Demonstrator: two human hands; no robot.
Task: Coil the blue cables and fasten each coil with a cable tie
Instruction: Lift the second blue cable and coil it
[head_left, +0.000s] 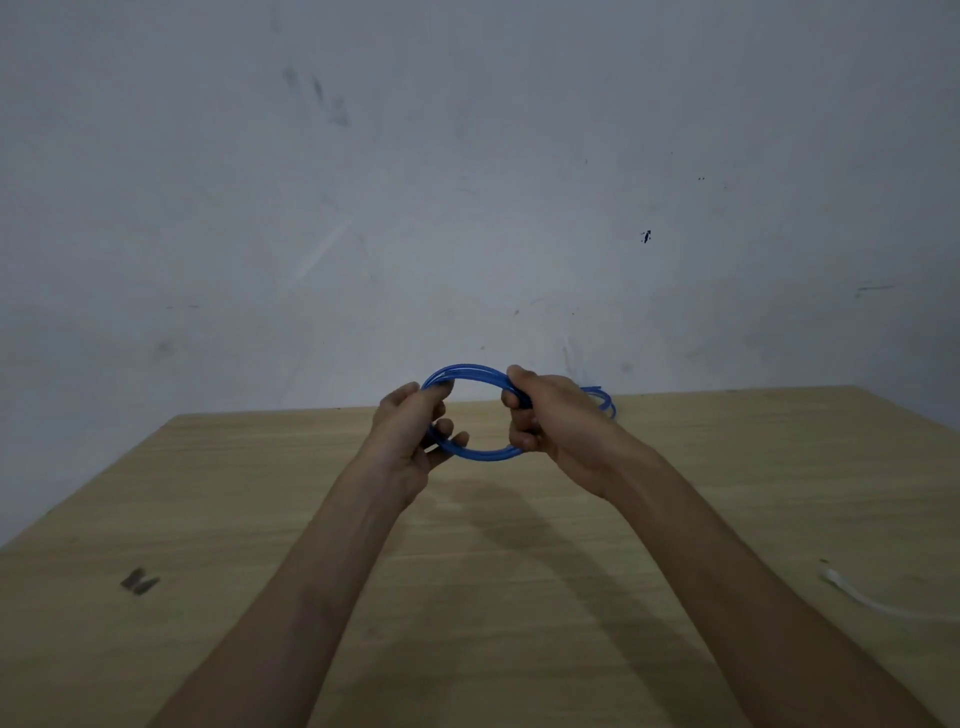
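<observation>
While our arms are stretching toward mid-frame, we are holding a blue cable coil (470, 410) above the wooden table (260, 519): our left hand (410, 441) is pinching its left side, our right hand (545, 426) is gripping its right. More blue cable (605, 402) is lying just right of that hand. A white cable tie (862, 597) is lying at lower right.

You're in some bare workroom: scuffed, stained grey-white wall (467, 156) up top, plain light wooden tabletop (260, 519) filling the bottom.
</observation>
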